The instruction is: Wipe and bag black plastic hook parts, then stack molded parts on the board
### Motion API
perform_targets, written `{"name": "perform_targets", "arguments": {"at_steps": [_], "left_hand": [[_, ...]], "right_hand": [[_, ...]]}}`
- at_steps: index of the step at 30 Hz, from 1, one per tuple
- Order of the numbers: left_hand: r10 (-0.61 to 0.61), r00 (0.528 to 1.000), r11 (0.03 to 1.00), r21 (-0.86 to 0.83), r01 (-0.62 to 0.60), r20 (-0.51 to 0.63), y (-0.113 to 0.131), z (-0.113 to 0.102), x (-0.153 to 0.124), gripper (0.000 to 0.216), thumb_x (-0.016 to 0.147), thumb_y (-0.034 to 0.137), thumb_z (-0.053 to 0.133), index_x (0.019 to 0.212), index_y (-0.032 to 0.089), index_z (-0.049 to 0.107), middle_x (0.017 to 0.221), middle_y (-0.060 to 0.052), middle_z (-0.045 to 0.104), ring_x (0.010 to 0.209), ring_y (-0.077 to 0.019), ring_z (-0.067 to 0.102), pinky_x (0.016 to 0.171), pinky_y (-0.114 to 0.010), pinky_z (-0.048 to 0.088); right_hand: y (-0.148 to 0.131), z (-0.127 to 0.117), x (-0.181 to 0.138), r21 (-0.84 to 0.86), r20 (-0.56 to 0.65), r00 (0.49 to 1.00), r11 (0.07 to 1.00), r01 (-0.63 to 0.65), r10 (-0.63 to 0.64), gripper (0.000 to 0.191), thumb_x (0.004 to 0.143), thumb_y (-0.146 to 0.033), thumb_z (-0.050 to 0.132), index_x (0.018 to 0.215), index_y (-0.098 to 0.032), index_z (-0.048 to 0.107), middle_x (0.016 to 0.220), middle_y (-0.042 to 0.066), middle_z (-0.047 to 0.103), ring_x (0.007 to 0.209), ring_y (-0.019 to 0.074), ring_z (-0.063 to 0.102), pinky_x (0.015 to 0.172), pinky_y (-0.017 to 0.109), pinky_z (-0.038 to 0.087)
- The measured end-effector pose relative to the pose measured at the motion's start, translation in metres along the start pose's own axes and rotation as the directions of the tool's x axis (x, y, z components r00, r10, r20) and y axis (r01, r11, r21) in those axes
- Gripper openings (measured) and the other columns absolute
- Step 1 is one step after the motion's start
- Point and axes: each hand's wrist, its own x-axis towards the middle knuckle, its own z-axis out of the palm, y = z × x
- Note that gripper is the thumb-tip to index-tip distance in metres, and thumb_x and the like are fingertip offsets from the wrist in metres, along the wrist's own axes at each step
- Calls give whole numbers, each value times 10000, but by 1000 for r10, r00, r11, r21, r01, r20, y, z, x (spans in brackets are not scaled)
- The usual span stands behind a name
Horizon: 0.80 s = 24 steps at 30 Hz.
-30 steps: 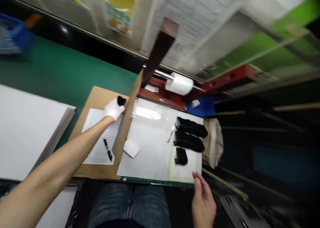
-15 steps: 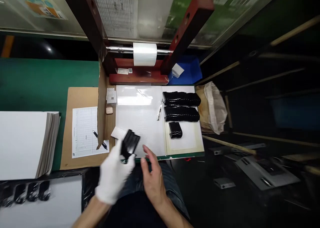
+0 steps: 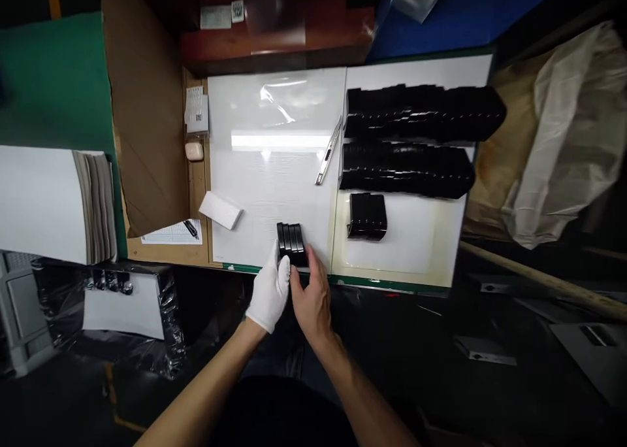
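My left hand (image 3: pixel 270 291), in a white glove, and my bare right hand (image 3: pixel 310 297) close together on a small stack of black flat parts (image 3: pixel 292 243) standing at the near edge of the white work mat (image 3: pixel 267 172). Both hands grip the stack from its near side. Another short stack of black parts (image 3: pixel 367 215) lies on the right-hand white sheet, with two long rows of the same black parts (image 3: pixel 414 140) behind it. A metal blade tool (image 3: pixel 328 151) rests between the mat and the rows.
A white card (image 3: pixel 220 210) lies left of the held stack. A brown cardboard flap (image 3: pixel 142 107) stands at the left, a pen (image 3: pixel 190 228) on a form below it. Stacked white boards (image 3: pixel 51 202) sit far left, a crumpled bag (image 3: pixel 563 133) far right.
The view dropped closer to the mat. My left hand brought the black stack from mid-air down onto the mat's near edge, and my right hand closed in on it.
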Motion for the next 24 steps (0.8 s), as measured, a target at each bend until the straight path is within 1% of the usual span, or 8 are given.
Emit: {"name": "perform_targets", "arguments": {"at_steps": [7, 10, 12, 16, 19, 21, 22, 24], "left_hand": [[-111, 993, 981, -164, 103, -41, -32, -8, -5, 572, 1063, 494, 323, 1508, 145, 412, 1468, -139, 577, 1344, -219, 569, 1155, -358, 448], [-122, 992, 977, -176, 117, -13, -42, -22, -2, 584, 1061, 504, 328, 1491, 121, 423, 1351, -152, 661, 1223, -220, 657, 1093, -366, 509], [-108, 994, 981, -159, 110, 19, -46, -34, 2, 574, 1052, 512, 360, 1467, 130, 465, 1336, -147, 671, 1221, -231, 656, 1103, -382, 498], [-51, 996, 992, -111, 59, 70, -43, -50, 16, 525, 1019, 518, 455, 1409, 180, 549, 1375, -125, 647, 1273, -268, 616, 1153, -446, 441], [42, 991, 993, -115, -27, 130, -29, -38, 36, 508, 994, 512, 502, 1383, 193, 574, 1367, -115, 653, 1284, -276, 604, 1157, -469, 435], [126, 970, 986, -130, -100, 206, -10, -18, 49, 507, 983, 499, 521, 1384, 193, 577, 1404, -113, 631, 1320, -273, 578, 1170, -462, 424], [163, 955, 982, -135, -132, 247, 1, -6, 55, 516, 981, 491, 522, 1398, 190, 567, 1430, -115, 612, 1341, -272, 561, 1177, -459, 417], [213, 923, 975, -136, -178, 319, 23, 19, 66, 553, 988, 478, 502, 1449, 175, 519, 1470, -129, 577, 1359, -273, 546, 1175, -464, 418]], "right_hand": [[17, 36, 1, -128, -130, 990, 991, 41, -58, 828, 949, -459, 635, 1603, -188, 205, 1559, 175, 417, 1435, 341, 391, 1169, 586, 343], [23, 51, 0, -156, -211, 972, 985, 71, -103, 720, 944, -403, 647, 1552, -175, 334, 1450, 185, 538, 1349, 342, 496, 1139, 589, 381], [23, 48, -2, -160, -261, 953, 981, 113, -152, 633, 923, -356, 667, 1488, -186, 441, 1348, 165, 626, 1256, 322, 583, 1098, 547, 449], [21, -4, -4, -167, -403, 895, 977, 135, -192, 639, 821, -380, 764, 1405, -244, 541, 1273, 107, 682, 1159, 302, 651, 1023, 476, 538], [32, -68, 12, -136, -646, 760, 990, -21, -72, 733, 859, -431, 726, 1495, -203, 440, 1414, 159, 573, 1285, 338, 568, 1106, 551, 448], [48, -106, 33, -60, -732, 680, 992, -114, 34, 764, 875, -462, 704, 1514, -157, 417, 1406, 197, 565, 1281, 357, 568, 1105, 587, 424], [58, -121, 45, -16, -733, 676, 990, -138, 82, 767, 859, -481, 716, 1492, -138, 452, 1358, 203, 601, 1238, 359, 599, 1087, 585, 440], [76, -137, 68, 60, -684, 713, 986, -153, 152, 773, 809, -514, 755, 1436, -123, 530, 1276, 194, 660, 1164, 351, 645, 1058, 566, 472]]}}
